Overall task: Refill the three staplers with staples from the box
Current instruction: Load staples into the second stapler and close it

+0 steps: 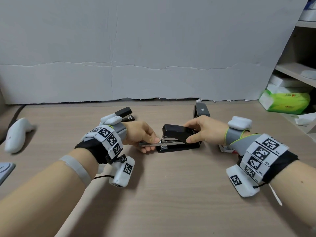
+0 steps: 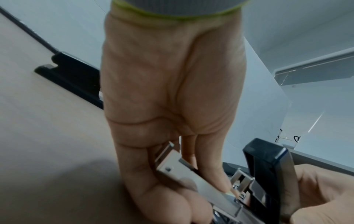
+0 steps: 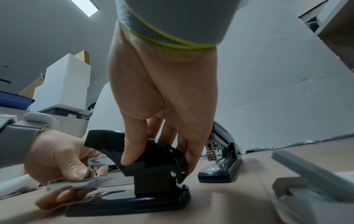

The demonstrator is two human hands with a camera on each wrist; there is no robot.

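Note:
A black stapler (image 1: 177, 134) sits mid-table with its metal staple tray (image 1: 148, 143) slid out to the left. My left hand (image 1: 152, 144) pinches that tray, thumb on top and fingers beneath; the left wrist view shows the tray (image 2: 191, 178) between them. My right hand (image 1: 188, 133) grips the stapler's black top cover (image 3: 149, 159) from the right. A second black stapler (image 1: 124, 113) lies behind my left wrist. A third stapler (image 1: 201, 109), opened up (image 3: 222, 159), stands at the back. The staple box (image 1: 227, 148) is mostly hidden under my right wrist.
A white controller (image 1: 17, 134) lies at the left, a grey pad (image 1: 5, 170) at the left edge. A pale rod (image 1: 95, 185) runs under my left forearm. A green tissue pack (image 1: 285, 101) and shelves (image 1: 299, 69) stand right. A grey board (image 1: 153, 48) backs the table.

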